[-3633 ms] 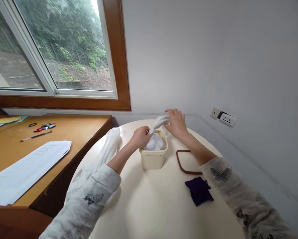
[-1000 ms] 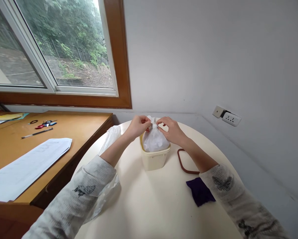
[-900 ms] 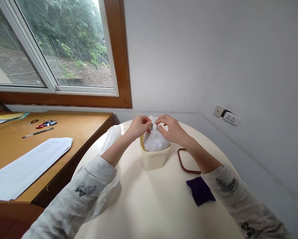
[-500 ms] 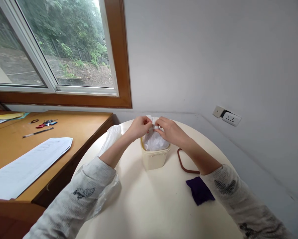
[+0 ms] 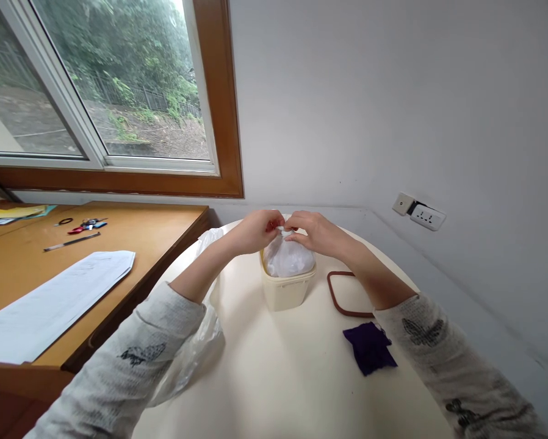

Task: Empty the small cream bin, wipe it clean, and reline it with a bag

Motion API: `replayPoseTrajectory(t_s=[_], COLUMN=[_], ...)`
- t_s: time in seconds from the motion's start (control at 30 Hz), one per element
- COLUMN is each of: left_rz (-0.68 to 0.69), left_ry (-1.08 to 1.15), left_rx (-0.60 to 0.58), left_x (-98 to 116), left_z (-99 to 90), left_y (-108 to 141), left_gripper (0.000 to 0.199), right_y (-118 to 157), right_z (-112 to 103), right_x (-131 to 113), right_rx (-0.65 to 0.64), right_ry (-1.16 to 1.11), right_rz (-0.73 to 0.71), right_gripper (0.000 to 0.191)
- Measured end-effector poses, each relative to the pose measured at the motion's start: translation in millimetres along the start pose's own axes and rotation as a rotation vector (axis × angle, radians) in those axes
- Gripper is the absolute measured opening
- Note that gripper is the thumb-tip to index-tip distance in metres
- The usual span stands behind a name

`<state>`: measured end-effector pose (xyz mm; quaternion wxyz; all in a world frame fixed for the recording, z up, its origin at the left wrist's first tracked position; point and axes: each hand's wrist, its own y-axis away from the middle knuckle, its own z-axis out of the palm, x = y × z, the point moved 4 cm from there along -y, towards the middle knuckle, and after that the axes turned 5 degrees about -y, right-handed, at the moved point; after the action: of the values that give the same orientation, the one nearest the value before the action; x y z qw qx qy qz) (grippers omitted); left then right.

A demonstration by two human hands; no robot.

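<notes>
A white plastic bag point(image 5: 290, 259) bulges out of a small cream bin point(image 5: 287, 292) on the round table. My left hand point(image 5: 259, 231) pinches the gathered top of this bag from the left, its fingers closed. From the right, my right hand point(image 5: 316, 231) grips the same twisted neck between thumb and fingers. The two hands meet above the bin's far side, and the exact knot or twist between the fingertips is partly hidden. What lies inside the bag cannot be made out.
A brown rounded frame point(image 5: 342, 312) and a dark purple cloth point(image 5: 370, 349) lie at the right. Another clear plastic bag point(image 5: 194, 347) stretches along the table's left side. A wooden desk point(image 5: 164, 228) holds papers point(image 5: 72, 299), a pen point(image 5: 71, 242) and small tools.
Both hands have shifted slightly and drawn the bag's neck tighter, with less loose plastic showing above the fingers. The left forearm has swung outward to the left.
</notes>
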<state>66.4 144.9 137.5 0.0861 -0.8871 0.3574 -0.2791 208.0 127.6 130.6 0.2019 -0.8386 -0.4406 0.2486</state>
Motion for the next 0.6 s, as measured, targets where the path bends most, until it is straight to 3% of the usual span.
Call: replayPoseTrajectory(t_s=[0.17,0.3,0.43,0.53,0.6], left_rz=[-0.116,-0.261,-0.325,-0.295,-0.266], left_ry=[0.391,0.661,0.691,0.628,0.555], left_rx=[-0.020,0.097,0.169,0.155,0.165], left_x=[-6.7,-17.6,-21.5,-17.4,-15.6], left_z=[-6.1,1.7,13.1,16.8,15.6], left_y=[1.2,2.5,1.1,-1.5,-2.2], left_gripper=[0.014,0.011,0.012,0.011,0.011], right_y=[0.3,2.3,-0.2,-5.2,-7.1], right_z=[-0.4,4.8,1.9,-0.7,-1.0], right_x=[5.7,12.1,1.2,-11.6,-14.7], right_rx=[0.079,0.092,0.092,0.061,0.034], right_ry=[-0.257,-0.411,-0.083,0.240,0.339], right_rz=[0.100,0.217,0.172,0.095,0.072], right_gripper=[0.005,0.011,0.007,0.004,0.004])
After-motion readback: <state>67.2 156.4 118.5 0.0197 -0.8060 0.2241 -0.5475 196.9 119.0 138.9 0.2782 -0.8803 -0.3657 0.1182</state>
